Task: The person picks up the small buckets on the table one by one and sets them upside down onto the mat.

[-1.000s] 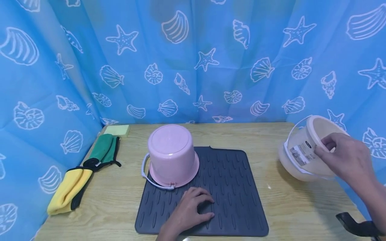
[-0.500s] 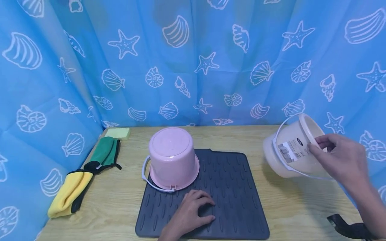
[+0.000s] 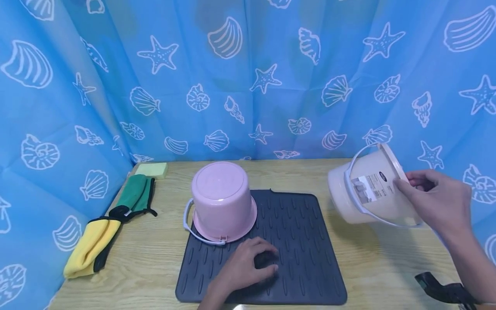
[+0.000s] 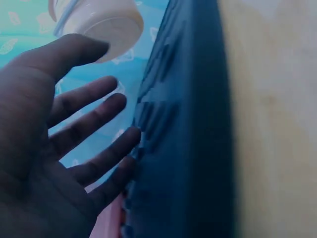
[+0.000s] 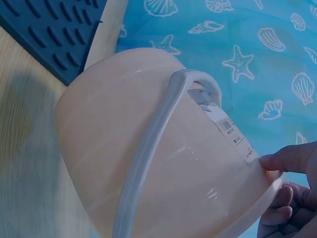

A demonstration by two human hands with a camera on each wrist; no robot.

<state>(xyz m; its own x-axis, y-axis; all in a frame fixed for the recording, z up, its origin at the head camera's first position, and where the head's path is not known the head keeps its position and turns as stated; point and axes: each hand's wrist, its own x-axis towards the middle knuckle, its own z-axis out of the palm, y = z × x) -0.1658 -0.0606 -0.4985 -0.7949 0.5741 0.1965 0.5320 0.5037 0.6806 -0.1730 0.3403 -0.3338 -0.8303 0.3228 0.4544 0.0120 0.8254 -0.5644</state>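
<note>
My right hand [image 3: 441,202] pinches the rim of a cream plastic bucket [image 3: 381,193], thumb outside and fingers inside. The bucket is tipped on its side above the table, its base facing left and its white handle [image 3: 354,196] hanging round it. A label [image 5: 230,134] shows on its wall in the right wrist view. My left hand [image 3: 248,267] is over the front of a dark ribbed mat [image 3: 298,241], fingers loosely bent and holding nothing. Behind that hand, a pink bucket [image 3: 221,202] stands upside down on the mat, its handle lying to the left.
On the left of the wooden table [image 3: 135,258] lie a yellow cloth [image 3: 91,247], a green cloth [image 3: 133,191] and a pale sponge [image 3: 152,169]. A blue curtain [image 3: 248,77] with shell prints closes off the back and sides.
The cream bucket has moved left with my right hand and turned, so its opening faces farther away from view. My left hand has shifted only slightly.
</note>
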